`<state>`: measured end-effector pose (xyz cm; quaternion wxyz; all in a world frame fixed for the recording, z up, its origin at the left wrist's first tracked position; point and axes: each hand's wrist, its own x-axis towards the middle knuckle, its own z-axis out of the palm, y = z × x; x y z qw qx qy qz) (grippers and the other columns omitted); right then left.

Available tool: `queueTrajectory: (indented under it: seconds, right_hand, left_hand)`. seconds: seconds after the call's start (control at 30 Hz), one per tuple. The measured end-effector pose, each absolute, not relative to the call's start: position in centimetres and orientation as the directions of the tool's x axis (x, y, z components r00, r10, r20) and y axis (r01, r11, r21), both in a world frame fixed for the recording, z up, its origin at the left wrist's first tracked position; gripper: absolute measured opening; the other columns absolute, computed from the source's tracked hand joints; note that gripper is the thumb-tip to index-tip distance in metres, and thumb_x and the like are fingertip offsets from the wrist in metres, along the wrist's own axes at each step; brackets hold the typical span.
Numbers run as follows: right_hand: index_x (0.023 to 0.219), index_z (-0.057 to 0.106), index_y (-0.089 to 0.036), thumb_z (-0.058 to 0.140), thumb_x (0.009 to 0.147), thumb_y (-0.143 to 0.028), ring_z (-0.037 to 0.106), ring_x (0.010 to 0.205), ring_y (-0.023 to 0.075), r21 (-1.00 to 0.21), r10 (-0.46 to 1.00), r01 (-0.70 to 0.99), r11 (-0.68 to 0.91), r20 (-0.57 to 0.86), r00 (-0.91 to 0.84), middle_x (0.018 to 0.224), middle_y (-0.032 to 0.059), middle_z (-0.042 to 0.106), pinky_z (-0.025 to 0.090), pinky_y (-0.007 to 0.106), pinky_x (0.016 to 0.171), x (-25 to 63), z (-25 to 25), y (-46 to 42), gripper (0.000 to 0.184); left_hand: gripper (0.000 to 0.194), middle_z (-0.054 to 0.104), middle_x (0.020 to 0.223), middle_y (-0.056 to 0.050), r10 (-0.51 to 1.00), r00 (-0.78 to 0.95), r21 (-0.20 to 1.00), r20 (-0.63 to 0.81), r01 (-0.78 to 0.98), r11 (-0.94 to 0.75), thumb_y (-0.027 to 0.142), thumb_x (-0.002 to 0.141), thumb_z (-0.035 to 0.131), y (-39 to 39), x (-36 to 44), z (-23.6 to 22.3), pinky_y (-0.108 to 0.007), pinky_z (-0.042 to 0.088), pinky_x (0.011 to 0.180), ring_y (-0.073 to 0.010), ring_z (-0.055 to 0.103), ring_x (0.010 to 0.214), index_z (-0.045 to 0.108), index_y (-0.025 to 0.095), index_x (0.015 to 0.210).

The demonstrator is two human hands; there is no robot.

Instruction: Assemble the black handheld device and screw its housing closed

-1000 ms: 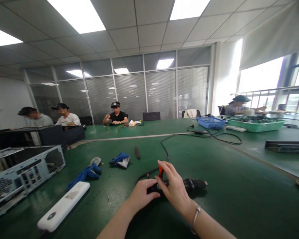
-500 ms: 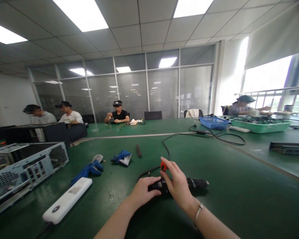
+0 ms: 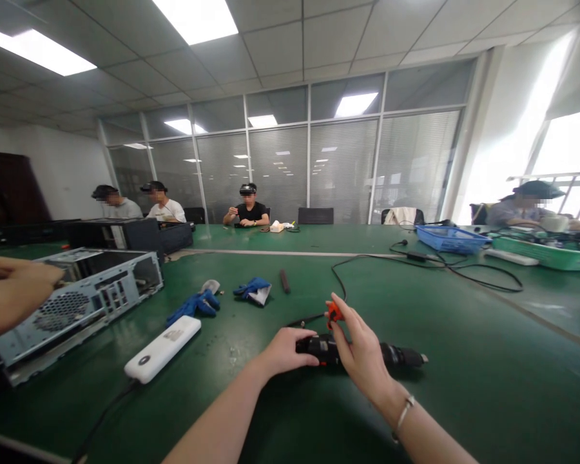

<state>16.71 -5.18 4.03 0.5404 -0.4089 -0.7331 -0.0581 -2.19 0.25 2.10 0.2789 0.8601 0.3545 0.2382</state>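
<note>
The tool [image 3: 327, 348] lies on the green table [image 3: 464, 412] straight in front of you, its long axis running left to right across your reach, with the tipped end to your right and slightly nearer you. Your left hand [image 3: 287, 353] is at its left end, thumb on the near side and fingers over the top, grasping it; that hand has the only plain hold on it. Your right hand [image 3: 362, 351] passes over the tool's middle, its fingertips pinching a red piece [image 3: 336, 312] just above the far side of the barrel. Whether that piece is joined to the tool, or your right palm rests on it, you cannot tell from here. The tool is black and roughly cylindrical, with a small red mark low on its near side, ribbed rings toward the right and a pale metal tip. A black cable [image 3: 338, 274] runs behind it. Beyond your left hand are a white power strip [image 3: 167, 348], two blue gloves [image 3: 255, 290] and a brown bar [image 3: 284, 281]; farther left, a co-worker's bare arm [image 3: 14, 293] reaches over a metal case [image 3: 111, 293]. A blue basket [image 3: 452, 248] sits far off to the right.
</note>
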Motion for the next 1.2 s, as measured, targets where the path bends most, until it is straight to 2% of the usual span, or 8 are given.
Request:
queueTrajectory:
  seconds: [0.1,0.27,0.4,0.57,0.67,0.8,1.07,1.2]
  right_hand:
    - [0.145,0.032,-0.025,0.044,0.094,-0.021,0.06,0.108,0.0243,-0.328,0.546,0.711,0.622,0.833,-0.093,0.124,0.0117,0.057,0.053,0.041,0.09,16.5,4.2,-5.4,0.052]
    - [0.145,0.033,-0.026,0.042,0.094,-0.019,0.065,0.089,0.0222,-0.3,0.574,0.745,0.596,0.808,-0.134,0.106,0.0092,0.064,0.057,0.035,0.074,16.6,4.3,-5.4,0.052]
    - [0.145,0.033,-0.025,0.043,0.095,-0.019,0.064,0.098,0.0229,-0.29,0.499,0.69,0.663,0.858,-0.119,0.112,0.0107,0.063,0.057,0.038,0.082,16.6,3.7,-5.3,0.051]
    - [0.146,0.028,-0.025,0.05,0.093,-0.018,0.064,0.104,0.0237,-0.315,0.395,0.588,0.745,0.919,-0.008,0.115,0.0108,0.063,0.056,0.043,0.088,15.9,2.2,-5.4,0.058]
    - [0.144,0.032,-0.026,0.051,0.092,-0.017,0.065,0.102,0.0233,-0.317,0.405,0.571,0.757,0.914,-0.031,0.114,0.0102,0.064,0.058,0.041,0.086,15.2,1.6,-5.6,0.056]
    - [0.141,0.038,-0.028,0.05,0.093,-0.018,0.064,0.106,0.0233,-0.257,0.401,0.609,0.75,0.909,-0.11,0.118,0.0092,0.063,0.058,0.039,0.086,14.8,1.4,-5.8,0.051]
    - [0.142,0.036,-0.026,0.044,0.094,-0.012,0.059,0.112,0.0221,-0.249,0.458,0.558,0.792,0.846,-0.273,0.125,0.0114,0.056,0.055,0.037,0.091,13.6,2.3,-6.2,0.051]
    - [0.135,0.046,-0.027,0.047,0.094,-0.015,0.063,0.097,0.0217,-0.263,0.476,0.593,0.761,0.847,-0.235,0.111,0.0104,0.059,0.057,0.035,0.079,13.4,2.3,-6.2,0.043]
  left_hand:
    - [0.045,0.072,0.091,0.0,0.743,0.636,0.641,0.208,0.485,-0.595,0.031,0.069,0.078,0.1,-2.2,2.4,-0.024,0.046,0.071,-0.0207,0.065,0.081,0.069,0.02,0.112]
    - [0.047,0.071,0.093,0.0,0.741,0.637,0.659,0.212,0.467,-0.59,0.031,0.07,0.078,0.0,-2.2,2.4,-0.024,0.045,0.073,-0.0205,0.064,0.083,0.068,0.021,0.115]
    - [0.047,0.072,0.091,0.001,0.738,0.636,0.664,0.226,0.453,-0.594,0.029,0.068,0.08,0.0,-2.2,2.2,-0.023,0.044,0.071,-0.0196,0.063,0.081,0.069,0.022,0.113]
    - [0.048,0.071,0.088,0.002,0.737,0.625,0.652,0.258,0.45,-0.61,0.031,0.067,0.082,0.0,-2.0,1.7,-0.022,0.044,0.07,-0.0188,0.063,0.078,0.07,0.021,0.113]
    - [0.04,0.07,0.081,0.002,0.711,0.643,0.634,0.285,0.43,-0.643,0.035,0.07,0.08,0.1,-1.7,1.2,-0.021,0.042,0.068,-0.017,0.061,0.073,0.072,0.019,0.106]
    - [0.033,0.068,0.077,0.002,0.692,0.661,0.617,0.29,0.424,-0.663,0.039,0.072,0.079,0.4,-1.5,0.5,-0.021,0.043,0.068,-0.0167,0.061,0.072,0.074,0.017,0.095]
    - [0.018,0.072,0.084,-0.002,0.703,0.627,0.627,0.335,0.409,-0.663,0.024,0.074,0.074,0.6,-1.4,-0.4,-0.021,0.046,0.069,-0.0185,0.065,0.076,0.074,0.012,0.087]
    - [0.018,0.074,0.088,-0.002,0.706,0.618,0.638,0.346,0.397,-0.66,0.02,0.075,0.071,0.7,-1.3,-0.7,-0.021,0.047,0.071,-0.0189,0.066,0.079,0.074,0.012,0.091]
